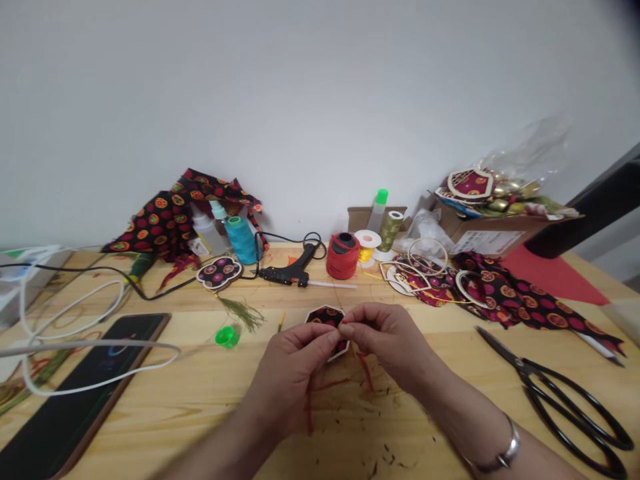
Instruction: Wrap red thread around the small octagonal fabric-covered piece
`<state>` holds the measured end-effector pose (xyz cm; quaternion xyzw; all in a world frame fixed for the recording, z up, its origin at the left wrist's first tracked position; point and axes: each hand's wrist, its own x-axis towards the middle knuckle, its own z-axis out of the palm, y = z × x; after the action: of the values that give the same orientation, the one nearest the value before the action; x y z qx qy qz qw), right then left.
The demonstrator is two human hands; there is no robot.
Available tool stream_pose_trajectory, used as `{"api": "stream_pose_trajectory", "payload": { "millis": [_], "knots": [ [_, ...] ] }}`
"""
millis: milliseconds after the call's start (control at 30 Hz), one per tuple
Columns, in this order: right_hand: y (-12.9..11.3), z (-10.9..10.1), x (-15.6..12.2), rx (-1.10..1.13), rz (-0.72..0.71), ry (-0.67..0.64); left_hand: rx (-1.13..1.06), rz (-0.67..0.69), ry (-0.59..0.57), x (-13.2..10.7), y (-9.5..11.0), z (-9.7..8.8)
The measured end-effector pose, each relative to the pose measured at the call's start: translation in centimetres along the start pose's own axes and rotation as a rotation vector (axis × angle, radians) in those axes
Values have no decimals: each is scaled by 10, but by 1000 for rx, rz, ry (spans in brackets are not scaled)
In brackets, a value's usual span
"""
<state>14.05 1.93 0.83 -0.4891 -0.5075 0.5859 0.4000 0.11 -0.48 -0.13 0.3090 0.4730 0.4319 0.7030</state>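
My left hand (293, 367) and my right hand (393, 340) meet at the middle of the table, thumbs and forefingers pinched close together. Red thread (369, 375) shows at the fingertips, and its loose ends hang below both hands. Just behind the fingers is an octagonal ornament (324, 315) with patterned dark fabric inside a pale rim. My hands cover its lower left part, so I cannot tell whether it is held or lies on the table. The thread's exact path between the fingers is hidden.
Black scissors (523, 368) lie at the right, a phone (107, 380) at the left. Behind are a glue gun (290, 272), a red thread spool (343, 257), a blue thread cone (243, 241) and a tasselled ornament (219, 273). A green cap (227, 337) sits left of my hands.
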Motion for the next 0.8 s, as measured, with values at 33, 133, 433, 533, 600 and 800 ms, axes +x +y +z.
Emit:
{"api": "stream_pose_trajectory", "payload": {
  "millis": [33,133,433,533,600,800],
  "knots": [
    [0,0,0,-15,-3,-3,17,4,4,0,0,0],
    [0,-1,0,-50,-4,-4,64,45,3,-1,1,-1],
    [1,-5,2,-109,-55,15,103,31,19,-2,3,2],
    [0,-5,1,-174,-88,42,71,18,3,-1,2,0],
    [0,-4,0,-213,-118,61,41,14,-23,-1,2,-1],
    [1,-4,-1,-257,-152,71,27,33,-101,-3,4,-2]
  ]
}}
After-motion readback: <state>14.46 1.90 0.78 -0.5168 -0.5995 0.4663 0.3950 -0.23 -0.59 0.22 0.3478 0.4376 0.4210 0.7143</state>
